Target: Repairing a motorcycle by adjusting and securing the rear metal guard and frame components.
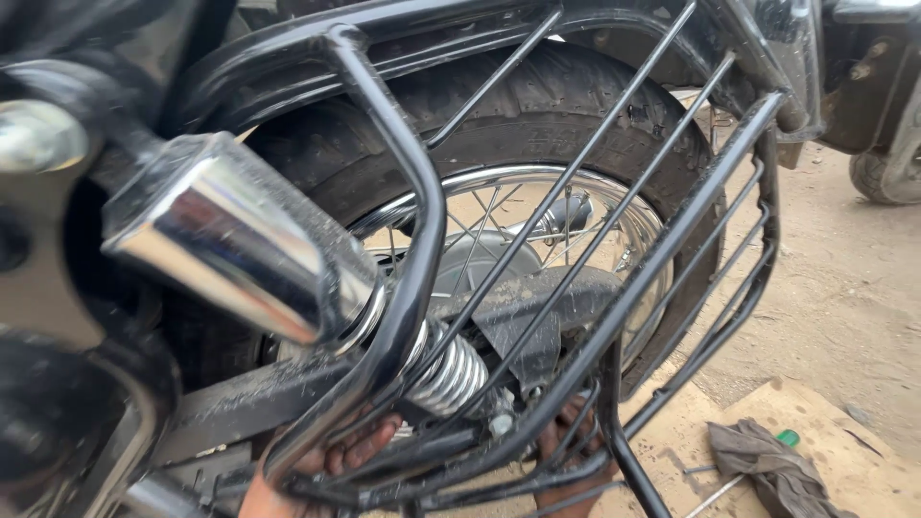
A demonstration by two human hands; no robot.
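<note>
I look close at a motorcycle's rear wheel (576, 105) through a black tubular side guard (672, 221). A chrome shock absorber (240, 249) with its coiled spring (451, 374) runs down towards the axle. My left hand (331, 460), dark with grease, reaches in from the bottom with its fingers against the lower guard bars, below the spring. My right hand (566, 446) is low behind the same bars near the axle, largely hidden. The bars hide what either hand grips.
A brown rag (772, 470) lies on a cardboard sheet (815, 403) on sandy ground at the lower right, with a small green item (788, 438) and a thin metal rod (715, 496). Another vehicle's wheel (892, 173) stands at the right edge.
</note>
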